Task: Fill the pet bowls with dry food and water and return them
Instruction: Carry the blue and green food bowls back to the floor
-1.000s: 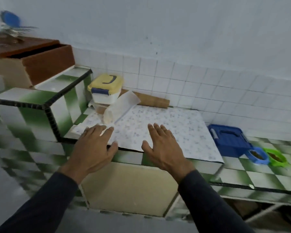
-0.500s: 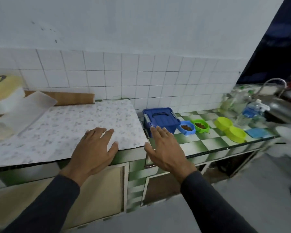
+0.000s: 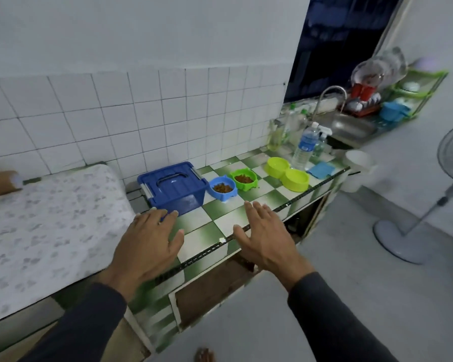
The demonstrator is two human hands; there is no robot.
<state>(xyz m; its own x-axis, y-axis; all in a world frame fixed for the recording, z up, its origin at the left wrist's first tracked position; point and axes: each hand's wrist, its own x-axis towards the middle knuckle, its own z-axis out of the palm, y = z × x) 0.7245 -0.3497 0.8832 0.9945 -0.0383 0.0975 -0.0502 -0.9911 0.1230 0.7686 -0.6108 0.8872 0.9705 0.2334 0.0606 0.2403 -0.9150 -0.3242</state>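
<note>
- The blue pet bowl (image 3: 222, 189) and the green pet bowl (image 3: 243, 179) both had brown dry food in them, and sat side by side on the green-and-white checked counter (image 3: 221, 220), just right of the blue lidded box (image 3: 173, 188)
- The blue bowl was pretty much touching the box, with the green one a bit further back and to the right
- Two yellow-green bowls (image 3: 287, 172) were further right along the counter, touching each other; couldn't tell if anything was in them, they looked bare inside
- The water bottle (image 3: 304, 146) stood upright right behind those, cap on, next to a blue cloth (image 3: 321, 170) lying flat near the counter edge
- The left hand (image 3: 149, 241) was flat out over the counter, palm down, fingers straight and slightly spread, fingertips up against the front of the blue box, gripping nothing
- The right hand (image 3: 266, 233) was the same deal: palm down over the counter's front edge, fingers straight and a little apart, holding nothing, well short of the bowls
- Further out: sink (image 3: 351, 126) with a curved tap (image 3: 330, 97) in the far right corner, dish rack (image 3: 369, 100) behind it, a standing fan (image 3: 429, 199) on the floor to the right
- On the left was a raised surface with a floral-print cover (image 3: 45, 226)
</note>
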